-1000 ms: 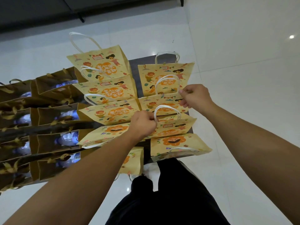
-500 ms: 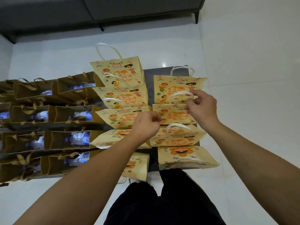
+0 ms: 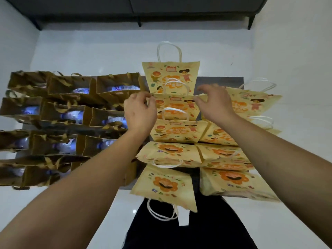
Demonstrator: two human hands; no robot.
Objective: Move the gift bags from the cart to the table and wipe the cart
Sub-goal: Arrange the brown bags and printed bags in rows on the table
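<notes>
While two columns of yellow gift bags [image 3: 177, 133], roughly ten, crowd the bench [image 3: 219, 80], the left hand [image 3: 140, 112] and right hand [image 3: 214, 103] pinch the second bag's [image 3: 177, 107] top corners.

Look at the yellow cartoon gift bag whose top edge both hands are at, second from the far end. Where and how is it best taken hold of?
Take the yellow gift bag by its white handle, coming from above. The loop lies against the bag's face, so a finger must hook under it. The left hand and right hand are only at its top corners.

Both arms outstretched, left hand [image 3: 140, 114] pinching
</notes>
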